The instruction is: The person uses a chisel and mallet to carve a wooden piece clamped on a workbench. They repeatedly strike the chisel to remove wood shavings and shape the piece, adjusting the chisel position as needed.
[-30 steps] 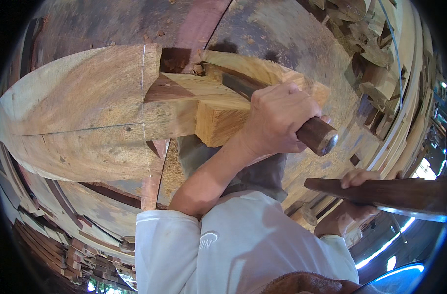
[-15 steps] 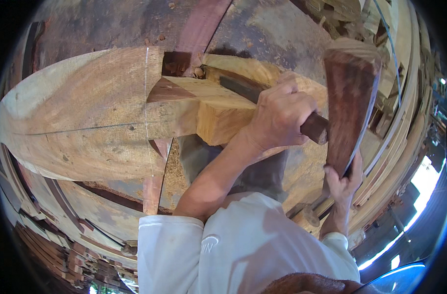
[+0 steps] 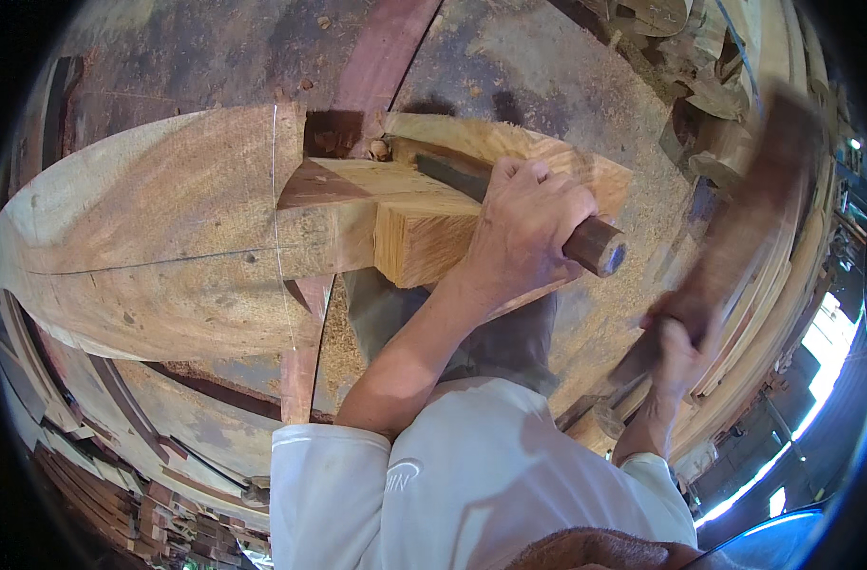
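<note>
My left hand [image 3: 526, 233] is wrapped round the dark wooden handle of a chisel [image 3: 604, 249], whose butt end points right. Its dark blade [image 3: 447, 177] lies along the gap between a squared wooden block [image 3: 424, 242] and a pale strip of wood beyond it; the cutting edge is hard to make out. That block juts from a large, leaf-shaped piece of wood [image 3: 158, 218] marked with a dark line and a white cross line. Off to the right, my right hand [image 3: 678, 344] grips a dark wooden mallet [image 3: 761, 199], blurred by motion, its head apart from the chisel.
A reddish plank [image 3: 381, 57] runs beneath the workpiece. Wood shavings and sawdust [image 3: 642, 247] lie around it. Offcuts [image 3: 723, 104] and long boards [image 3: 790, 256] are stacked at the right, with more timber [image 3: 91, 484] at the lower left.
The mallet has swung away from the chisel's butt, up and to the right, uncovering the handle end. My left hand still holds the chisel in nearly the same place.
</note>
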The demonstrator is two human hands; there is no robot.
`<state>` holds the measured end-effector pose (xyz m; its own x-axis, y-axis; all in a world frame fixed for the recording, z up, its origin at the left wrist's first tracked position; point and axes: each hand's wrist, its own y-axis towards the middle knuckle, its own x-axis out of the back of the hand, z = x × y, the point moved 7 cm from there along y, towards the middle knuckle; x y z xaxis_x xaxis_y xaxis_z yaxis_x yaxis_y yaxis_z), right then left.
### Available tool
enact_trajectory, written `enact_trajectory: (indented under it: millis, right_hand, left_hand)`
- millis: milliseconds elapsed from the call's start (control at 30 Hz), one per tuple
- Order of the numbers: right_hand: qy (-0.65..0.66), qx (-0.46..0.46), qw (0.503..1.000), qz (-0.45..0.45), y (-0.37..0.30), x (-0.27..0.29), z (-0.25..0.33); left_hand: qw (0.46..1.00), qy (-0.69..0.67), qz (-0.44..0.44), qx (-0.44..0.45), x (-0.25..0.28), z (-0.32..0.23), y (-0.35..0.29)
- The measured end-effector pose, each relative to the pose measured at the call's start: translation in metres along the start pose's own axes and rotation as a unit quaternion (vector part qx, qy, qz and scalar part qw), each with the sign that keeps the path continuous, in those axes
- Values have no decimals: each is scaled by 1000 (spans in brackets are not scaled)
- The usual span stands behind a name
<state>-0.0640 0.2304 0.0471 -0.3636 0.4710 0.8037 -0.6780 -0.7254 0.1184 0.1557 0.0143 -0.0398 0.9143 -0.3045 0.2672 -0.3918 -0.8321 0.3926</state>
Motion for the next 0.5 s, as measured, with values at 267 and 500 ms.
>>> enact_trajectory:
  millis: [267, 500]
  right_hand:
    - [26, 69, 980, 182, -16, -40, 15]
    - [313, -38, 941, 125, 12, -10, 34]
  left_hand:
    - [997, 31, 65, 1, -7, 2, 1]
    - [997, 43, 60, 30, -11, 5, 0]
